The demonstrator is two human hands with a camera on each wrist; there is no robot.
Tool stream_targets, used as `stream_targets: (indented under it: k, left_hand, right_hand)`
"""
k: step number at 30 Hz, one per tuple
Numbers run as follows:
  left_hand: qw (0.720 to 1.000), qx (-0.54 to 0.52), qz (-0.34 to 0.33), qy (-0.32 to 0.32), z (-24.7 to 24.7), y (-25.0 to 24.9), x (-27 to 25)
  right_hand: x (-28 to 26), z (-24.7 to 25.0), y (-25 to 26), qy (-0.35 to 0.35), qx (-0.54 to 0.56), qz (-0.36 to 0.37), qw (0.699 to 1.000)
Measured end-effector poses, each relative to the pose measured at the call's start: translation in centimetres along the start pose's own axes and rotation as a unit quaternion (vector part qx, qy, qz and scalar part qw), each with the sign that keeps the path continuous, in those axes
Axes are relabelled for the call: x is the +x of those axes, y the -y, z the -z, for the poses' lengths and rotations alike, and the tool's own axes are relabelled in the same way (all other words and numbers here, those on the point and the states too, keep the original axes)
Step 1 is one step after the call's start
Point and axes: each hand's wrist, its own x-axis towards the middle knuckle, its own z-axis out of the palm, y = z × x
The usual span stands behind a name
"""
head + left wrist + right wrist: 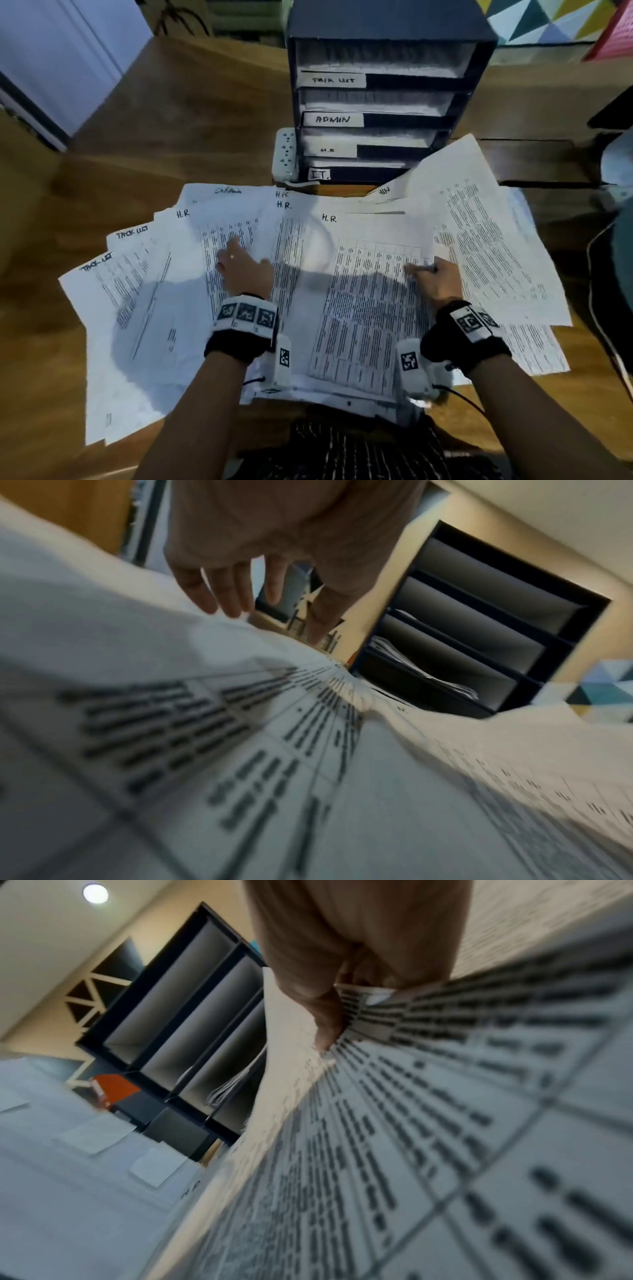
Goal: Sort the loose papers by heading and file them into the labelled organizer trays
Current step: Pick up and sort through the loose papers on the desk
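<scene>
Loose printed papers (164,308) lie fanned over the wooden desk, headed H.R., TASK LIST and ADMIN. A black organizer (383,102) stands behind them with trays labelled TASK LIST, ADMIN, H.R. and IT. My left hand (241,265) lies flat with straight fingers on an H.R. sheet (226,233); in the left wrist view its fingers (226,588) reach down to the paper. My right hand (433,274) pinches the right edge of the topmost H.R. sheet (370,291); the right wrist view shows its thumb (325,1020) on that sheet (428,1123).
A white power strip (286,156) stands left of the organizer's base. Dark cables (596,308) run down the desk's right side. A larger sheet (479,222) is angled at the right of the pile. Bare wood (171,120) shows at the far left.
</scene>
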Motion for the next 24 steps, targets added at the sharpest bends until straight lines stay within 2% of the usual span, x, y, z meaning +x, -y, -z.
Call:
stream_targets:
  k: [1,2,4,5,7,9,11,15,17,20,24]
  left_hand:
    - [1.000,0.003,-0.024,-0.017,-0.1,-0.4,-0.2]
    - [0.999,-0.002,-0.049,-0.005,-0.3,-0.8,-0.3]
    - [0.993,-0.051,-0.058,0.095,-0.8,-1.5,-0.6]
    - [0.983,-0.077,-0.032,0.162,-0.9,-1.7,-0.9]
    - [0.962,-0.114,0.035,0.244,-0.9,-1.7,-1.3]
    - [0.957,-0.143,0.069,0.243,-1.1,-1.3,-1.6]
    - [0.960,-0.174,0.072,0.207,-1.1,-0.8,-1.6]
    - [0.961,-0.217,0.047,0.164,-0.5,-1.4,-1.6]
    - [0.963,-0.212,0.045,0.162,-0.5,-1.4,-1.1]
    - [0.970,-0.172,0.049,0.163,-0.2,-1.1,-0.2]
    - [0.969,-0.162,0.044,0.182,-0.1,-1.2,-0.2]
  right_hand:
    - [-0.1,0.0,-0.1,0.004,0.020,-0.002,1.000]
    - [-0.2,0.0,-0.2,0.007,0.048,-0.004,0.999]
    - [-0.2,0.0,-0.5,0.026,0.117,-0.014,0.993]
    - [-0.1,-0.2,-0.8,0.039,0.136,-0.014,0.990]
    - [0.1,-0.3,-0.8,0.064,0.119,0.005,0.991]
    - [0.1,-0.3,-0.5,0.084,0.095,0.039,0.991]
    - [0.1,-0.1,-0.3,0.077,0.080,0.076,0.991]
    - [0.7,0.9,-0.9,0.052,0.060,0.124,0.989]
    - [1.2,1.9,-1.8,0.042,0.120,0.085,0.988]
    - [1.4,3.8,-2.8,0.027,0.244,0.017,0.969]
    - [0.4,4.3,-2.5,0.103,0.289,0.042,0.951]
